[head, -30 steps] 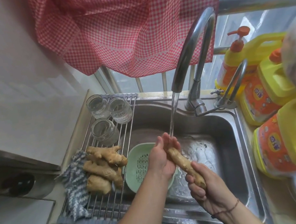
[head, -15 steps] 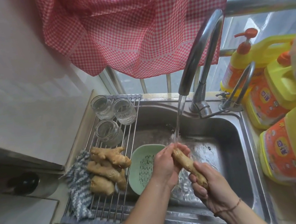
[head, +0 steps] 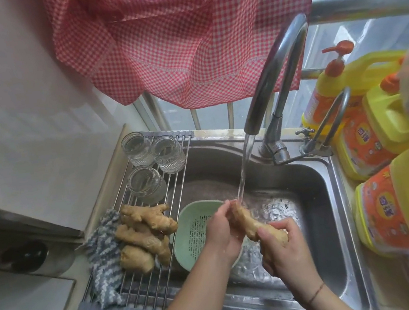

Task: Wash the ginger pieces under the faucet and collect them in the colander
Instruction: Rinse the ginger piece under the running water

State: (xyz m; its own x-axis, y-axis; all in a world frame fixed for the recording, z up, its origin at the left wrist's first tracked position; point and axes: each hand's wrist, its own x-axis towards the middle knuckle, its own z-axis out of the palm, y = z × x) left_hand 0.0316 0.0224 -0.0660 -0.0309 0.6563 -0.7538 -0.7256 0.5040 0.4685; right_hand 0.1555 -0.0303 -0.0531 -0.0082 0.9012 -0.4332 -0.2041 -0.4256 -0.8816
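Ginger in hand: a long knobbly tan ginger piece (head: pixel 248 223) is held over the stainless steel sink (head: pixel 315 192), its upper end under the thin stream of water (head: pixel 245 167) falling from the curved chrome faucet (head: pixel 275 72).
Left hand: the left hand (head: pixel 222 233) curls its fingers round the upper end of the ginger piece, right where the water lands.
Right hand: the right hand (head: pixel 281 246) grips the lower end, fingers wrapped round it; a thin cord bracelet sits on that wrist.
Colander: a pale green plastic colander (head: pixel 195 230) stands inside the sink at its left side, partly under the left hand; what shows of its inside holds no ginger.
Waiting ginger: several more tan ginger pieces (head: pixel 146 232) lie piled on the metal roll-up drying rack (head: pixel 148 287) laid over the sink's left edge, just beside the colander.
Rack, other things: three clear ribbed glass jars (head: pixel 153 159) stand at the rack's far end; a blue-and-white knitted cloth (head: pixel 102 259) lies on its left side, touching the ginger pile.
Right of the sink: yellow detergent jugs with orange labels (head: pixel 398 197).
Above the sink: a red-and-white checked curtain (head: pixel 182 35) hangs.
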